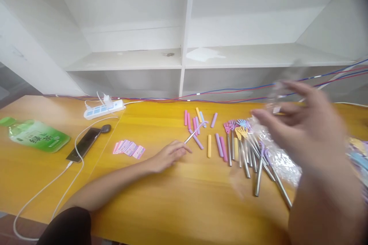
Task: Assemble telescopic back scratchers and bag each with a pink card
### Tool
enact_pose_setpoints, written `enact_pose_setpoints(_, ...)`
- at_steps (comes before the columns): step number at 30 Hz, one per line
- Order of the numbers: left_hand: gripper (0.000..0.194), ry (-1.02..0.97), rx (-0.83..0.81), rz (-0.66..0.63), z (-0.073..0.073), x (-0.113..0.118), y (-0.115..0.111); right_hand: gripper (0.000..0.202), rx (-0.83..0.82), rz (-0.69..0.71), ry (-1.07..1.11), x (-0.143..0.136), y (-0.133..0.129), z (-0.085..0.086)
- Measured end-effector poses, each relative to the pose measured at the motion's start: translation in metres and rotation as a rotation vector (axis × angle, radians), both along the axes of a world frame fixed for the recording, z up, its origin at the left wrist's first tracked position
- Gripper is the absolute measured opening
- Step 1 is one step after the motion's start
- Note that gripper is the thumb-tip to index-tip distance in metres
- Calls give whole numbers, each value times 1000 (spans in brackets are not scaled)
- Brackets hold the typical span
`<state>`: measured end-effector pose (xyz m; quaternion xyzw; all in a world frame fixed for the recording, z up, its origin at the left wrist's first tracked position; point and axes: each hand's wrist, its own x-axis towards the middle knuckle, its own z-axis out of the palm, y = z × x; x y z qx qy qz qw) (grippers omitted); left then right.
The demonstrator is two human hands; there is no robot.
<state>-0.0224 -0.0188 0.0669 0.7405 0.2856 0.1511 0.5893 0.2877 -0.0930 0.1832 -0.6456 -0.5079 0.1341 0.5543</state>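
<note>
My left hand [172, 155] rests low over the table with its fingers closed on a back scratcher [189, 137], whose thin metal rod and purple head point away to the upper right. Raised at the right, my right hand [304, 118] is smeared by motion and pinches a clear plastic sleeve [274, 95]. Below it lies a pile of metal-handled back scratchers [245, 153] with pink, purple, yellow and blue claw heads. Beyond the left hand are several coloured tubes [209, 146] in pink, purple, yellow and blue.
Crumpled clear plastic bags [287, 164] lie beside the pile. Small printed cards [129, 148] are fanned out at left. Farther left are a phone [84, 144], a green bottle [38, 136], a white power strip [105, 110] and loose cables. White shelving [129, 59] stands behind.
</note>
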Motion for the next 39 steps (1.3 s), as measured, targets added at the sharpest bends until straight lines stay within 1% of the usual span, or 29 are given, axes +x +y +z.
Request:
enact_pose_setpoints(2,72,-45,-138,-45,-1,1,-6,110,-10,178,205,-46,19,-11)
enact_pose_setpoints(3,73,-51,-145,-79,-1,1,-9,112,-25,247,279,-64,26,-19)
enact_pose_setpoints(4,71,-45,-113,-111,-1,1,-11,111,-53,320,336,-78,32,-29)
enact_pose_setpoints(6,59,-26,-22,-128,1,3,-14,110,-68,452,414,-96,41,-48)
enact_pose_setpoints(7,52,-28,3,-111,3,3,-14,105,-46,494,444,-100,44,-57)
enact_pose_setpoints(8,47,-46,5,-71,4,4,-14,96,-1,507,469,-101,47,-64)
enact_pose_setpoints(10,44,-113,-19,46,6,5,-11,69,99,452,493,-99,53,-76)
enact_pose_setpoints(11,45,-146,-21,104,7,5,-9,56,125,406,494,-97,56,-81)
enact_pose_setpoints(12,45,-170,-15,154,8,5,-7,47,123,369,491,-95,59,-85)
enact_pose_setpoints(14,45,-198,-9,227,10,4,-4,47,36,362,489,-96,64,-94)
enact_pose_setpoints(16,45,-218,-27,250,12,4,-4,56,-88,437,499,-101,67,-102)
enact_pose_setpoints(18,45,-233,-42,237,12,4,-6,63,-185,547,487,-109,66,-108)
enact_pose_setpoints(21,44,-235,-42,179,10,6,-9,56,-248,668,415,-117,63,-111)
enact_pose_setpoints(22,44,-229,-47,165,9,6,-9,54,-251,671,383,-116,62,-110)
enact_pose_setpoints(23,44,-221,-55,163,9,6,-9,52,-237,643,355,-114,61,-108)
enact_pose_setpoints(24,44,-216,-67,176,9,6,-8,51,-209,587,332,-110,61,-105)
enact_pose_setpoints(26,42,-250,-121,254,10,5,-4,48,-111,420,313,-99,59,-96)
enact_pose_setpoints(28,41,-361,-216,358,14,3,2,45,24,261,344,-88,55,-84)
enact_pose_setpoints(29,41,-426,-271,404,16,2,6,44,81,211,366,-84,51,-77)
enact_pose_setpoints(30,42,-486,-315,443,19,0,10,43,118,190,379,-82,47,-71)
enact_pose_setpoints(31,43,-534,-341,478,23,-2,14,43,115,201,368,-81,41,-66)
enact_pose_setpoints(32,45,-568,-346,511,26,-4,18,43,75,253,322,-82,35,-63)
enact_pose_setpoints(34,45,-611,-318,570,33,-8,25,44,-73,449,168,-89,24,-61)
enact_pose_setpoints(36,44,-637,-289,615,40,-14,30,45,-213,649,-3,-100,17,-65)
enact_pose_setpoints(37,44,-647,-278,631,43,-17,32,45,-270,716,-82,-105,15,-68)
enact_pose_setpoints(39,42,-671,-261,641,48,-21,35,47,-358,778,-222,-114,16,-76)
